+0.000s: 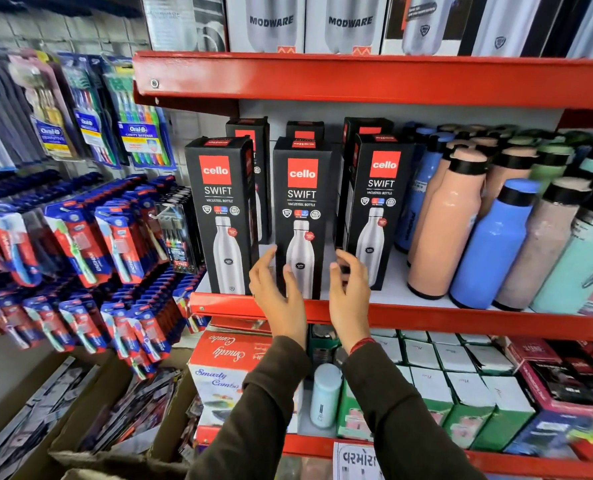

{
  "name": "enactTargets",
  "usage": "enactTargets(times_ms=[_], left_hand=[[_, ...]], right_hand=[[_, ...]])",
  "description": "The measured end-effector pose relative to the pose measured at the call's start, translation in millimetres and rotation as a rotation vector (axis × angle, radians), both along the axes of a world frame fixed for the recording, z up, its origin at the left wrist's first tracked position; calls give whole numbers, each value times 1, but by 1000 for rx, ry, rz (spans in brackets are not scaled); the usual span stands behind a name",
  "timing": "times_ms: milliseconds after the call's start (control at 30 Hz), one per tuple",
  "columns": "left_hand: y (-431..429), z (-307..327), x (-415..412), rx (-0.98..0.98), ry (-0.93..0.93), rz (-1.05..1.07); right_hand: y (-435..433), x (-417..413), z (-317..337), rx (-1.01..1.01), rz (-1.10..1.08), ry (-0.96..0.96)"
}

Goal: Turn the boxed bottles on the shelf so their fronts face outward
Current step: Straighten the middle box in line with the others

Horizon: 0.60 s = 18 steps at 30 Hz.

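The middle box stands upright at the shelf's near edge, front outward. It is flanked low down by the left hand and right hand, fingers spread, neither clamped.

**Three Cello boxes, fronts out**

On the red-edged shelf in front of me, three tall black boxes stand upright at the lip. The left box, middle box and right box each show a red "cello" square, "SWIFT" and a steel bottle picture facing outward. Behind them on that shelf, more black boxes stand upright, mostly hidden.
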State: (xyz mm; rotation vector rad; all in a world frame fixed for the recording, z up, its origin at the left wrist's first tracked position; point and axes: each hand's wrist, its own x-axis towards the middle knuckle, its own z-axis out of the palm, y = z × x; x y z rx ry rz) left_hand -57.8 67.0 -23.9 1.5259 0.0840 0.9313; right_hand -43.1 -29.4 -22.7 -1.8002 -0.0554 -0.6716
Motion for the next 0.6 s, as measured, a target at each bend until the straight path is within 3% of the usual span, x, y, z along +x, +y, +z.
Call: enactTargets(times_ms=[133, 300, 600], left_hand=[[-39, 4, -8, 209, -132, -20], [-82, 14, 2, 304, -154, -286], [-110, 18, 60, 1, 265, -362]], right_hand=[[-32, 3, 7, 92, -168, -196], [-71, 25, 16, 136, -170, -140], [-102, 57, 18, 45, 48, 193]])
